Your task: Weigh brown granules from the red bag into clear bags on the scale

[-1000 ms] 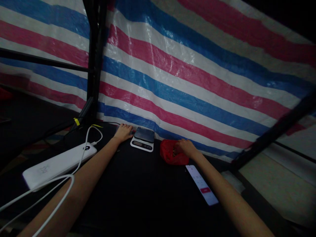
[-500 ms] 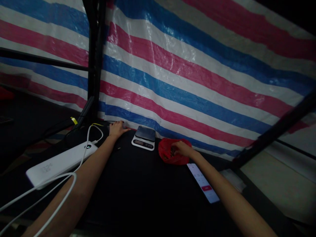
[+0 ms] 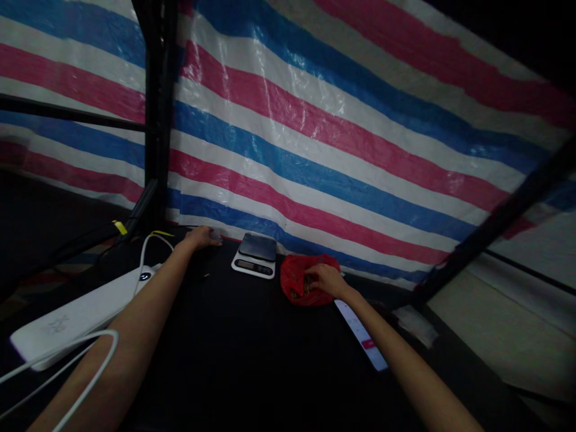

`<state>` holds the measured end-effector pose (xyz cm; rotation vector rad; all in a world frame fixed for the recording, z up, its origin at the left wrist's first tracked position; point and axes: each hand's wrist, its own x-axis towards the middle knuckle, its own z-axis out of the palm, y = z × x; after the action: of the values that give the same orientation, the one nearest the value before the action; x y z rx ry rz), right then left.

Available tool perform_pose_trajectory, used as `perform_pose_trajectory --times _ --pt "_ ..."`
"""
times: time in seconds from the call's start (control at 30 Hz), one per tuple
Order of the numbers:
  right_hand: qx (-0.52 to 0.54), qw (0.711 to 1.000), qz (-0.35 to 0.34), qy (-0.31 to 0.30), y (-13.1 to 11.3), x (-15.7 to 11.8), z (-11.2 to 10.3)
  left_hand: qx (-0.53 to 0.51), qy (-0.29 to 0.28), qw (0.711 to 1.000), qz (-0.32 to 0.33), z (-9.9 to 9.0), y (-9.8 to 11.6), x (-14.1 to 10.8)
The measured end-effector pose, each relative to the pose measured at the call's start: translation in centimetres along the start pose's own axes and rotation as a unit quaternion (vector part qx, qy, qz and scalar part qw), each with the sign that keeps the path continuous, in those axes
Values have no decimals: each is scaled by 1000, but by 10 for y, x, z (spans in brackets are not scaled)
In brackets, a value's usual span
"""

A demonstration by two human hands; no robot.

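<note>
My right hand [image 3: 326, 279] reaches into an open red plastic bag [image 3: 318, 296], its fingers bent down among small brownish pieces [image 3: 297, 294]. What its fingertips hold, if anything, is too dark to make out. At the back of the black table, my left hand [image 3: 197, 237] is curled beside a small see-through thing [image 3: 216, 234], apparently gripping it; its shape is unclear. Between the hands stands a white kitchen scale [image 3: 254, 266] with a dark platform [image 3: 257, 246] and nothing on it.
A lit phone [image 3: 359, 333] lies beside my right forearm. On the left is a white power bank [image 3: 81, 315] with a white cable [image 3: 112, 354] crossing my left arm. A clear plastic bag [image 3: 416, 324] lies at right. Striped sheeting [image 3: 315, 156] hangs behind.
My left hand has drawn its spread fingers in around the see-through thing. My right hand stays in the red bag, its fingers shifted slightly. The whole view has moved a little.
</note>
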<state>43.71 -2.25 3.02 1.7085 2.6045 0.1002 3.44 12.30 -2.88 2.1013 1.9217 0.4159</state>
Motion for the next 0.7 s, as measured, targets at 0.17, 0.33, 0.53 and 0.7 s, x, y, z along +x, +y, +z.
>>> perform_pose_trajectory --times 0.17,0.33,0.53,0.7 --pt "139 990 13 15 5 -1 8 -9 16 1000 4 0 6 -7" --pt "252 967 21 41 6 0 11 -58 98 993 18 -3 22 -8" --pt "390 921 0 22 19 -8 13 -159 158 965 133 -15 65 -6" --pt "445 895 25 3 41 -28 5 -223 110 938 240 -18 109 -1"
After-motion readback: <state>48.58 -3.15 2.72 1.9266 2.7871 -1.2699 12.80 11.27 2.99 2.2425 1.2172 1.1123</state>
